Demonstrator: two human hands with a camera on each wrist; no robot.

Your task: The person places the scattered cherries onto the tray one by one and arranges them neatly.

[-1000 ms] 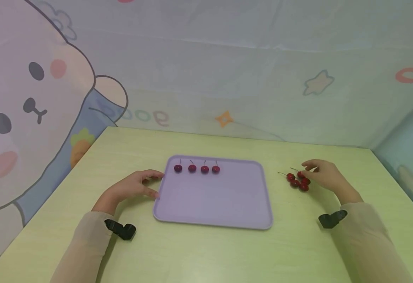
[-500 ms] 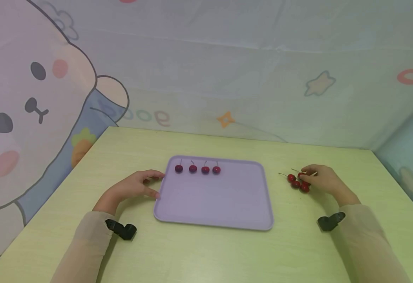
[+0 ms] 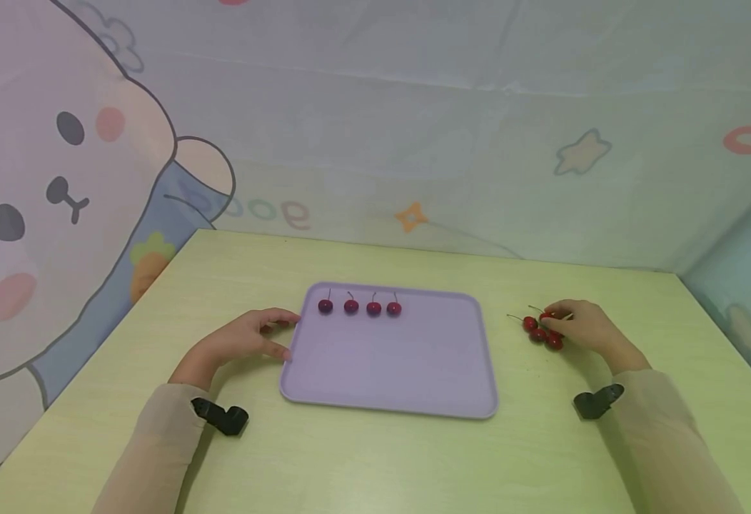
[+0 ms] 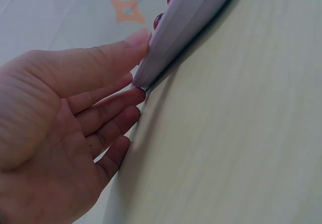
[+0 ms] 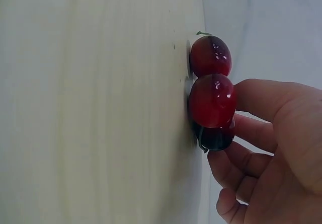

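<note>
On the pale green table (image 3: 375,457) walled by cartoon-printed cloth (image 3: 61,178), the left hand (image 3: 247,341) lies relaxed against the lavender tray (image 3: 407,371), while right of that tray the right hand (image 3: 590,330) pinches one of the loose cherries (image 3: 542,330).

Right hand (image 3: 584,326) partly hides the loose cherries (image 3: 538,330).

Mirrored "good" on backdrop (image 3: 266,209)

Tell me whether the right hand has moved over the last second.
Yes. The right hand has dropped toward the table and closed on the loose cherries right of the purple tray, which has not shifted.
</note>
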